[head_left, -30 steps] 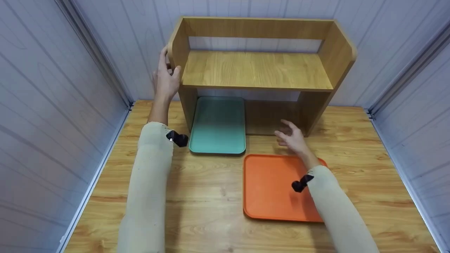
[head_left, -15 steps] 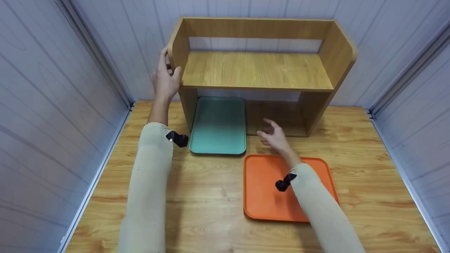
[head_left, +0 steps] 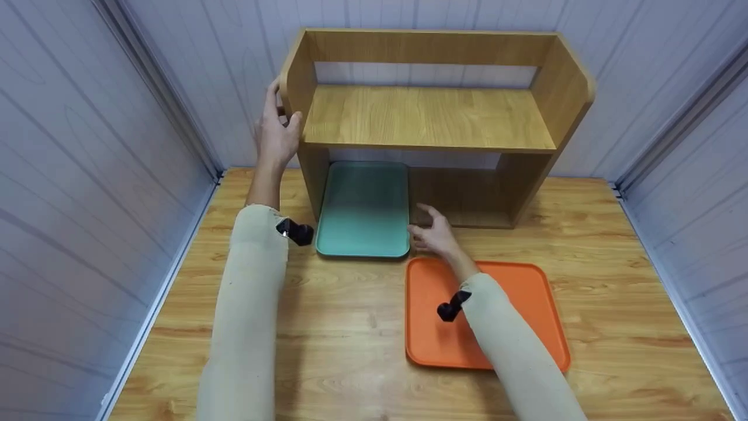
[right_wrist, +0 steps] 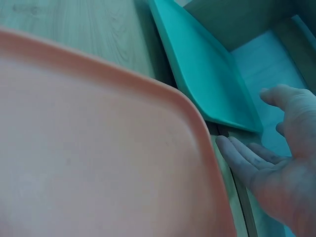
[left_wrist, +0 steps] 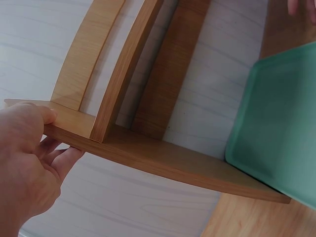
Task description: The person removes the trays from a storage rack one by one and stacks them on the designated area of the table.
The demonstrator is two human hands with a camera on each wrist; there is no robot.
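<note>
A wooden shelf unit (head_left: 429, 117) stands at the back of the table. My left hand (head_left: 274, 131) grips its left side panel (left_wrist: 74, 123), thumb on the front edge and fingers behind. A teal tray (head_left: 363, 209) lies half under the shelf on the left. My right hand (head_left: 431, 234) hovers open beside that tray's right front corner (right_wrist: 232, 118), fingers spread, holding nothing. An orange tray (head_left: 485, 318) lies flat on the table under my right forearm.
The wooden table (head_left: 345, 327) is boxed in by pale panelled walls (head_left: 87, 175) on the left, back and right. The space under the shelf to the right of the teal tray (left_wrist: 276, 128) is open.
My right hand has moved left from above the orange tray's far edge to the teal tray's right front corner. The left hand has stayed on the shelf's side panel.
</note>
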